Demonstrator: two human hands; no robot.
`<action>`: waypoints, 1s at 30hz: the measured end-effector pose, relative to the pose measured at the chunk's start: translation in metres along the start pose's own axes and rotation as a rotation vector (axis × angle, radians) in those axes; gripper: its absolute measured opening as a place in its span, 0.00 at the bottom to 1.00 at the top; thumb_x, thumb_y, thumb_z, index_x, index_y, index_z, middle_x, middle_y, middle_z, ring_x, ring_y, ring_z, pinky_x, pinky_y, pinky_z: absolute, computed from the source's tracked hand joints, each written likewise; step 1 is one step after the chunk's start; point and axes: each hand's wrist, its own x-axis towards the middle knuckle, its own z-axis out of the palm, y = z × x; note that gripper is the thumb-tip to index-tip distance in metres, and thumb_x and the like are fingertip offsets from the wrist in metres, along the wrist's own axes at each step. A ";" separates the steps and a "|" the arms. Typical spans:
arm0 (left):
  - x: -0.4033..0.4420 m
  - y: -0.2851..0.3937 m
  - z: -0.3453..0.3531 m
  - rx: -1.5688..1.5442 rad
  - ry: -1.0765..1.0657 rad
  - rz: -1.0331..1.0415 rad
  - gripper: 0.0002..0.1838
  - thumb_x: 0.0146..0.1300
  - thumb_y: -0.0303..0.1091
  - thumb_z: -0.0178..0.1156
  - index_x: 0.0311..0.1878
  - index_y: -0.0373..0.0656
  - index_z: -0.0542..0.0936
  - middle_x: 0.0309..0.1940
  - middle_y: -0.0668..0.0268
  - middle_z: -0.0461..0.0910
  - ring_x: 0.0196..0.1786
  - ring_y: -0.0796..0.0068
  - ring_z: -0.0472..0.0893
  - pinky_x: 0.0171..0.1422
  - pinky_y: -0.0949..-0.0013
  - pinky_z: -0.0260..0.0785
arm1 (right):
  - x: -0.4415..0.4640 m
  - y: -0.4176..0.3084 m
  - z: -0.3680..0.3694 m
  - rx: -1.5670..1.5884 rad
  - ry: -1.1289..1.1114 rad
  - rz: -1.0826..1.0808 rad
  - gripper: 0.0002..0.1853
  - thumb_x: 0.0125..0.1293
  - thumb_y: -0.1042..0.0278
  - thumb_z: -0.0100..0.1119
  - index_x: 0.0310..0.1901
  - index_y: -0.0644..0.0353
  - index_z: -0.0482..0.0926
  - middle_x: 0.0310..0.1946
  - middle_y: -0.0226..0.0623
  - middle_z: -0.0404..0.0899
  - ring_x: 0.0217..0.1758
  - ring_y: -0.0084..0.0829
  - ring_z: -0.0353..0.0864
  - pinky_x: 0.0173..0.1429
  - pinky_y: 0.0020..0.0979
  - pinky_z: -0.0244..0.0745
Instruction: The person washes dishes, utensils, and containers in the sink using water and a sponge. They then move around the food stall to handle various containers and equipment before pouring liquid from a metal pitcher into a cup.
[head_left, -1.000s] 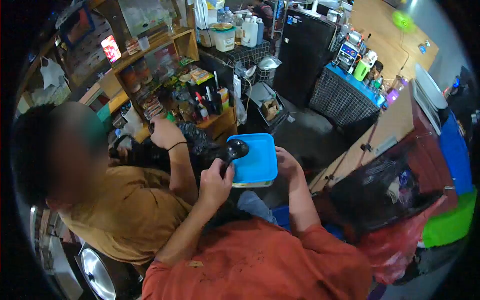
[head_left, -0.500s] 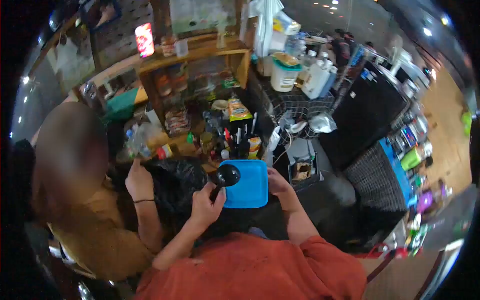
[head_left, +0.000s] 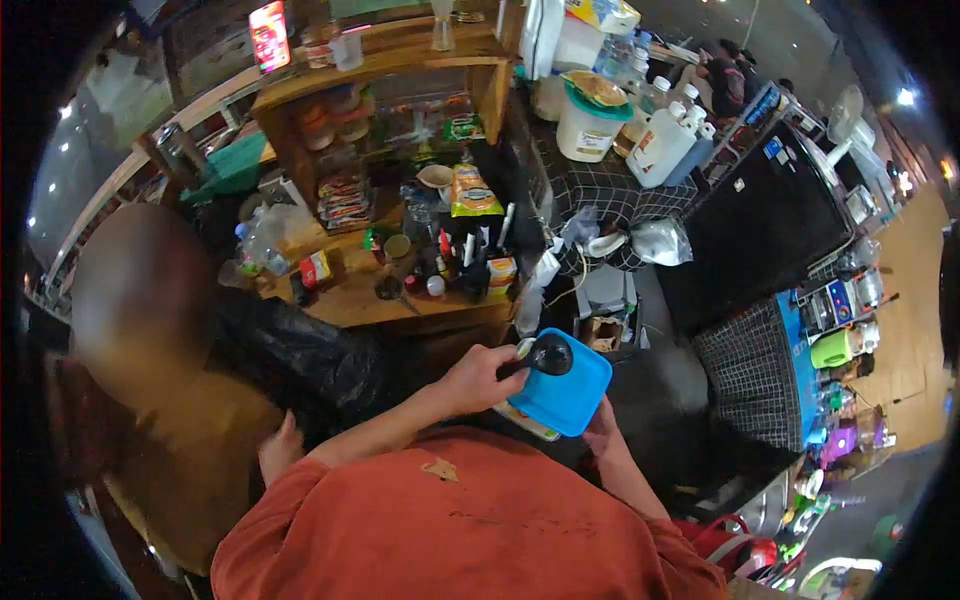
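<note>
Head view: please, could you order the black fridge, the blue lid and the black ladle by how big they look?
1. Black fridge
2. Blue lid
3. Black ladle, partly hidden in the left hand

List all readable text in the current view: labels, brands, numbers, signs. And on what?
None readable.
Too small or blurred:
White tub: label print
White jug: label print
Orange-yellow packet: print
Phone: screen content
Blue-lidded container: no lettering visible on lid

The wearer has two bare hands (head_left: 480, 378); there are one black round-bowled spoon (head_left: 550, 354), one blue rectangular plastic lid (head_left: 572, 396), one black boxy refrigerator (head_left: 762, 225), one white round green-lidded plastic tub (head_left: 584, 138).
</note>
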 end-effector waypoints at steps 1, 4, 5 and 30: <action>0.010 -0.013 0.013 -0.060 0.040 0.057 0.11 0.62 0.37 0.63 0.35 0.37 0.78 0.22 0.51 0.78 0.23 0.61 0.80 0.30 0.60 0.68 | -0.007 -0.005 -0.001 0.038 0.025 -0.030 0.26 0.68 0.57 0.60 0.63 0.60 0.72 0.58 0.42 0.78 0.58 0.42 0.80 0.63 0.47 0.77; 0.046 -0.005 0.019 -0.015 -0.136 0.059 0.11 0.61 0.37 0.64 0.35 0.37 0.78 0.22 0.51 0.78 0.22 0.60 0.80 0.30 0.60 0.69 | -0.051 -0.022 0.048 -0.304 -0.057 -0.451 0.28 0.69 0.52 0.59 0.65 0.59 0.70 0.60 0.43 0.77 0.60 0.43 0.79 0.63 0.50 0.77; 0.058 -0.007 0.024 -0.037 -0.143 0.150 0.11 0.62 0.37 0.64 0.35 0.38 0.78 0.21 0.51 0.77 0.22 0.60 0.80 0.30 0.61 0.69 | -0.049 -0.023 0.041 -0.244 -0.014 -0.456 0.28 0.69 0.51 0.58 0.65 0.59 0.70 0.61 0.43 0.76 0.60 0.43 0.79 0.62 0.50 0.78; 0.325 0.104 0.341 -0.341 -0.541 0.124 0.08 0.67 0.32 0.63 0.34 0.41 0.75 0.23 0.79 0.68 0.27 0.91 0.64 0.30 0.79 0.56 | -0.130 -0.276 -0.218 0.132 0.420 -0.718 0.11 0.63 0.77 0.56 0.47 0.61 0.75 0.39 0.34 0.81 0.39 0.30 0.84 0.46 0.37 0.82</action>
